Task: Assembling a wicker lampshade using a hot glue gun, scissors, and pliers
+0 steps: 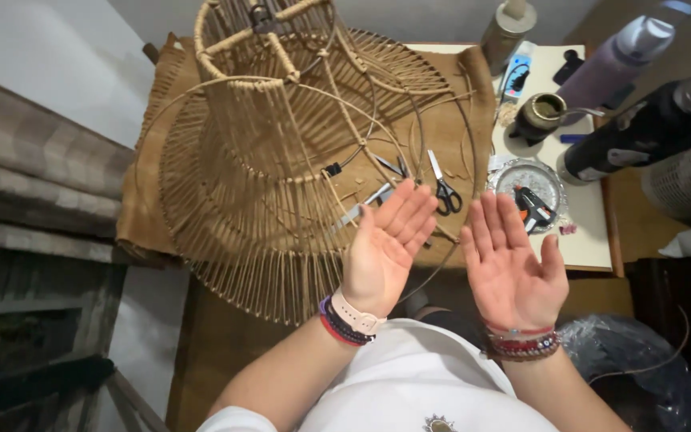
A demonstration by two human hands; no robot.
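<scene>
- Low centre of frame: left hand (pixel 384 250) and right hand (pixel 509 268) raised palm-up side by side, fingers spread, well apart from each other, clasping nothing; bead bracelets on both wrists.
- Just beyond the left fingertips, filling the left and centre of frame: woven lampshade frame (pixel 257 192), tiered rings of thin wire wrapped and strung with pale cord, lying tilted on a brown cloth (pixel 449 128) over the table (pixel 593 240).
- Likely light for its bulk and springy rather than rigid; cords probably snag and slacken if pulled, so best gripped by the wrapped wire hoops, broad lower rim or narrow upper ring, never by single strands. Loose outer wire ring may flex or swing.
- Centre, beside the fingertips: black-handled scissors (pixel 444 192) and metal pliers (pixel 365 206), lying free on the cloth.
- Right of centre: round foil dish (pixel 504 178) holding a small black-and-orange tool, kind unclear.
- Upper right: dark jar (pixel 539 116), tall bottles (pixel 625 64), partly cut off and blurred.
- Hidden: top of the shade beyond the upper edge, table surface under the cloth, shade's far side behind its own weave; dark plastic bag (pixel 641 368) lower right, contents unseen.
</scene>
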